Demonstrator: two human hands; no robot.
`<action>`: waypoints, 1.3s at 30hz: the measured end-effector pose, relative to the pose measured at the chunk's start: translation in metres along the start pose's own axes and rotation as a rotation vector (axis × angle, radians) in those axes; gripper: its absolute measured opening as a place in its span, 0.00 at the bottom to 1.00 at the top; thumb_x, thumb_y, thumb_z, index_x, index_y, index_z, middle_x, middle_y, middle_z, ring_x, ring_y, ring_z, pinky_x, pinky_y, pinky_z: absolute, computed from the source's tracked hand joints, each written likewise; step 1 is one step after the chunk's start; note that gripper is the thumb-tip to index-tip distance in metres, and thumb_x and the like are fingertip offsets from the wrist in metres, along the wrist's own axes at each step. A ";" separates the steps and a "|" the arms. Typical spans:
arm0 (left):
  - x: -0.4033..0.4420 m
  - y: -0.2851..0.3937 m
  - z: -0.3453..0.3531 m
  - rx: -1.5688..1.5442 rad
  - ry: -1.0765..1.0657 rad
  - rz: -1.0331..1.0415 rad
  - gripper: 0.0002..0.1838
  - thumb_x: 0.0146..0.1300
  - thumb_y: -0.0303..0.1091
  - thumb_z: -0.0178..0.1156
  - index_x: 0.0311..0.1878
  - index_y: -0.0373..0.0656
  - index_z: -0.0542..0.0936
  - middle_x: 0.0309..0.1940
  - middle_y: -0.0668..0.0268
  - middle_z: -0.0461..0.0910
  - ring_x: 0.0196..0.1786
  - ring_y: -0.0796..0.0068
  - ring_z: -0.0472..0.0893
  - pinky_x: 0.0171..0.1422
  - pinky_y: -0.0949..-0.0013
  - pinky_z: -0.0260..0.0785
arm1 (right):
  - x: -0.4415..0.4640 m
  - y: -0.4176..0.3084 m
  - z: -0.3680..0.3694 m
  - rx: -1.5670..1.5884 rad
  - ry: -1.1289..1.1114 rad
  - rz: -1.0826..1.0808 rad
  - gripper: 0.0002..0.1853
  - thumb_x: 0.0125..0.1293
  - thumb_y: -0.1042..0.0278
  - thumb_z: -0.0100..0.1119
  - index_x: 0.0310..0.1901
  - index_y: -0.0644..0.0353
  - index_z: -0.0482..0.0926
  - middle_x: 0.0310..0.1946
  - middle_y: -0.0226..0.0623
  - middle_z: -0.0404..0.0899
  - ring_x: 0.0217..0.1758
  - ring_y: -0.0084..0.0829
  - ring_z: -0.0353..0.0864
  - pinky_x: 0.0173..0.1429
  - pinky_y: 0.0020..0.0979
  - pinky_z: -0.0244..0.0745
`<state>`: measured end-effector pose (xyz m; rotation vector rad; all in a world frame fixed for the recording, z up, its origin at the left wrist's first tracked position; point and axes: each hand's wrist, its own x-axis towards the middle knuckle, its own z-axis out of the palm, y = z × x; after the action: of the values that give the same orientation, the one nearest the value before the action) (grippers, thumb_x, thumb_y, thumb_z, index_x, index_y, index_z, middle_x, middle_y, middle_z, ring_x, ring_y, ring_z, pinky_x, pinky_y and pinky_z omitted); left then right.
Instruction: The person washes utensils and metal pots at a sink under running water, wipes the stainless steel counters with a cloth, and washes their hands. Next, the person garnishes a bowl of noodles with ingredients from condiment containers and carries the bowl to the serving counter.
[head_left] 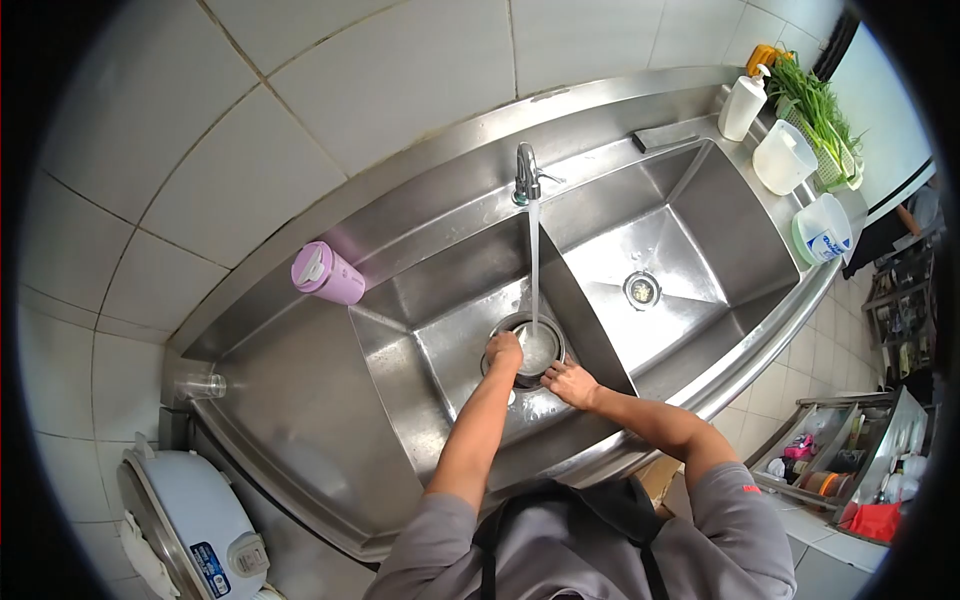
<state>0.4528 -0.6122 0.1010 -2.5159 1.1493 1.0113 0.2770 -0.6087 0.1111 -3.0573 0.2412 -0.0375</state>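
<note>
A round metal bowl (552, 372) is in the left basin of the steel sink (400, 395). Water from the tap (525, 178) runs straight down into it, and the water inside looks cloudy. My left hand (503, 350) is closed at the bowl's left rim, its fingertips mostly hidden. On the near right side, my right hand (570, 383) pinches the rim with bent fingers. A small pale spot shows beside the bowl, too small to name.
A pink lidded tumbler (328, 274) and a clear glass (201, 386) rest on the left of the counter. A pump bottle (742, 106), a white tub (783, 158), another tub (822, 229) and green vegetables (815, 105) stand right. A rice cooker (195, 525) is lower left.
</note>
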 end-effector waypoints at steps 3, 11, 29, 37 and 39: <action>0.005 -0.005 -0.005 -0.051 0.094 0.059 0.12 0.49 0.34 0.59 0.38 0.42 0.79 0.46 0.57 0.74 0.50 0.62 0.74 0.52 0.67 0.68 | 0.001 0.008 -0.002 0.020 -0.003 0.001 0.07 0.50 0.68 0.46 0.31 0.56 0.72 0.31 0.29 0.72 0.42 0.29 0.69 0.50 0.35 0.65; 0.003 -0.001 -0.033 -0.086 -0.107 0.086 0.33 0.50 0.29 0.52 0.57 0.29 0.50 0.48 0.45 0.70 0.52 0.53 0.72 0.55 0.63 0.65 | 0.000 0.019 -0.010 0.027 -0.025 0.008 0.07 0.51 0.67 0.46 0.32 0.56 0.72 0.31 0.30 0.72 0.44 0.29 0.69 0.50 0.36 0.65; -0.020 0.001 -0.044 -0.418 0.174 0.169 0.19 0.53 0.25 0.44 0.50 0.34 0.58 0.40 0.42 0.73 0.47 0.45 0.72 0.51 0.54 0.64 | -0.019 0.018 -0.006 0.058 -0.089 0.069 0.10 0.52 0.67 0.47 0.36 0.57 0.72 0.35 0.32 0.73 0.46 0.30 0.70 0.53 0.42 0.64; -0.063 -0.007 -0.067 -0.029 -0.175 0.201 0.28 0.51 0.27 0.48 0.58 0.39 0.57 0.51 0.51 0.69 0.54 0.53 0.70 0.55 0.56 0.62 | -0.022 0.025 -0.020 0.058 -0.170 0.042 0.09 0.51 0.68 0.48 0.35 0.57 0.72 0.35 0.33 0.73 0.46 0.31 0.70 0.52 0.41 0.65; -0.046 -0.010 -0.047 0.091 -0.208 0.205 0.21 0.48 0.27 0.50 0.49 0.39 0.70 0.45 0.54 0.73 0.48 0.57 0.74 0.50 0.58 0.66 | -0.024 0.025 -0.020 0.054 -0.161 0.034 0.09 0.51 0.68 0.48 0.35 0.57 0.72 0.34 0.33 0.72 0.46 0.32 0.70 0.52 0.40 0.65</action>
<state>0.4620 -0.5985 0.1651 -2.1969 1.3746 1.2073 0.2487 -0.6309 0.1288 -2.9807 0.2759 0.2003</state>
